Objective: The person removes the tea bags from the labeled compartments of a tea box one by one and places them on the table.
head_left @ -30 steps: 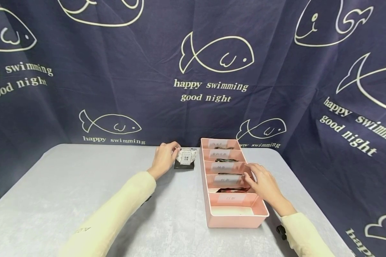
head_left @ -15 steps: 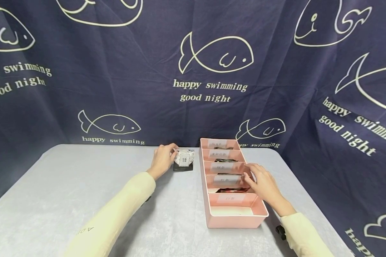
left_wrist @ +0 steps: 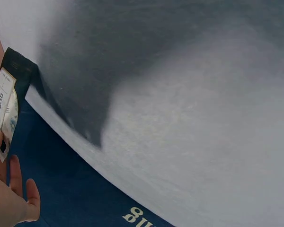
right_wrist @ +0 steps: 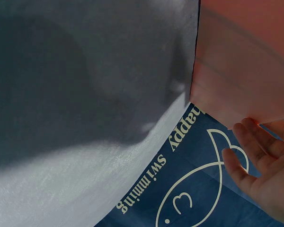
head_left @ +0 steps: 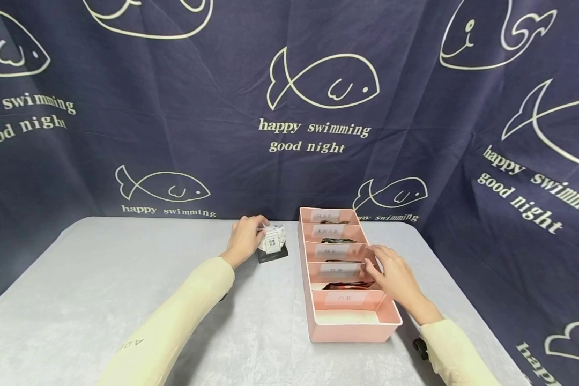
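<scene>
My left hand (head_left: 245, 236) pinches the upper left edge of a tea packet (head_left: 273, 239), white and floral with a pale printed label above a black lower part. In the left wrist view the packet (left_wrist: 4, 101) sits at the fingertips, with other fingers spread free below it. My right hand (head_left: 396, 273) holds the right rim of a long pink divided box (head_left: 357, 333), its thumb reaching over the edge. In the right wrist view, fingers (right_wrist: 248, 146) lie along the outside of the box wall.
Inside the box, paper labels with Chinese characters mark the dividers (head_left: 346, 297). Dark packets (head_left: 340, 240) stand in the back compartments and a red-black one (head_left: 349, 286) in the second from the front. A navy fish-print curtain (head_left: 231, 134) hangs behind the grey-white tabletop (head_left: 125, 268).
The tea packet has shifted slightly left and toward me, and its black lower edge has tilted. The right hand stays on the box rim.
</scene>
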The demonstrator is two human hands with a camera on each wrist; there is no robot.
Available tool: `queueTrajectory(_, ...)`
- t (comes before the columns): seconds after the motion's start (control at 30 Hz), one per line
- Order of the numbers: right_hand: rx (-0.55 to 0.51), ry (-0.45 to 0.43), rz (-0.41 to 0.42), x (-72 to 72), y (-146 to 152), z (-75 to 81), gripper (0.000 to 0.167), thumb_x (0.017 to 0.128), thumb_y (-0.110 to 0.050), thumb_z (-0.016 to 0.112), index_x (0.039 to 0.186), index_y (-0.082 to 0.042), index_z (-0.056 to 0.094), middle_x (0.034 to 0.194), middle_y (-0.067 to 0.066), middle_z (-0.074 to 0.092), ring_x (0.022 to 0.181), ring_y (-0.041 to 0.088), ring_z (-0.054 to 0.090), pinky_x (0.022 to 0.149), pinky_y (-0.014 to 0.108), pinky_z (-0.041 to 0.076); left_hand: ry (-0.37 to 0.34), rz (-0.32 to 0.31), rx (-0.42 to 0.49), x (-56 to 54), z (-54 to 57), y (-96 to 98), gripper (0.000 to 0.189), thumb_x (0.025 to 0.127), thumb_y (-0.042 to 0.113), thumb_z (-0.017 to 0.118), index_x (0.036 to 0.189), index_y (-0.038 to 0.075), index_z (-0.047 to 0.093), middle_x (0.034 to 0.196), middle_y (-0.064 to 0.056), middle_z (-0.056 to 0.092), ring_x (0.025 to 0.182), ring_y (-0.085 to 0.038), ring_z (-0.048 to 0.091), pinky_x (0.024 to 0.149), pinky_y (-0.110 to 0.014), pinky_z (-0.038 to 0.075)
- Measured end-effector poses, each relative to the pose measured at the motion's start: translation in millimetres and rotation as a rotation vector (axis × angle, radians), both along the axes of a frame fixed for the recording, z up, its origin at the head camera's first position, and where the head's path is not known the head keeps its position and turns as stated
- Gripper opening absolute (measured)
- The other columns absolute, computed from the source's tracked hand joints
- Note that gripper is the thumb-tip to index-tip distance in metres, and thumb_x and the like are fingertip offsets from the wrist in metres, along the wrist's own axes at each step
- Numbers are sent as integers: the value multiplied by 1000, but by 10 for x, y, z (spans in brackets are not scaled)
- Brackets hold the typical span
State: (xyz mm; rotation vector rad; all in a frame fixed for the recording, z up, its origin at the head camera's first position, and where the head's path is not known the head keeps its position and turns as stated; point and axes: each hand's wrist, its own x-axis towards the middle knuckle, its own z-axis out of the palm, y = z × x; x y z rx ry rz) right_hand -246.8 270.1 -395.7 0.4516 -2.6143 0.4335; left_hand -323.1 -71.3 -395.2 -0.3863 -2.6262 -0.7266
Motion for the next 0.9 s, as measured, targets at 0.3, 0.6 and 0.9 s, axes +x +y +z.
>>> queueTrajectory(0.3, 2, -6, 1, 7, -5, 4, 32, 85, -16, 56, 113, 0, 59, 112, 17, 60, 106, 35, 54, 83, 53, 42, 21, -37, -32, -15, 58, 49, 17, 83, 5, 62, 96, 14, 67, 95, -3, 69, 90, -24, 55, 82, -42, 35)
queueTrajectory(0.6, 5, -1, -1, -1, 7, -3, 32, 85, -16, 56, 113, 0, 59, 112, 17, 61, 105, 36, 55, 84, 53, 43, 1, -81, -69, -51, 53, 46, 18, 86, 8, 59, 102, 16, 65, 99, -2, 68, 94, -23, 53, 88, -43, 32)
queueTrajectory(0.9, 1, -10, 0, 5, 6, -5, 34, 85, -17, 56, 114, 0, 58, 113, 18, 60, 106, 36, 54, 84, 53, 42, -36, -143, -125, -78, 54, -1, 38, 83, 14, 64, 120, 14, 55, 119, -6, 60, 110, -28, 46, 89, -44, 26)
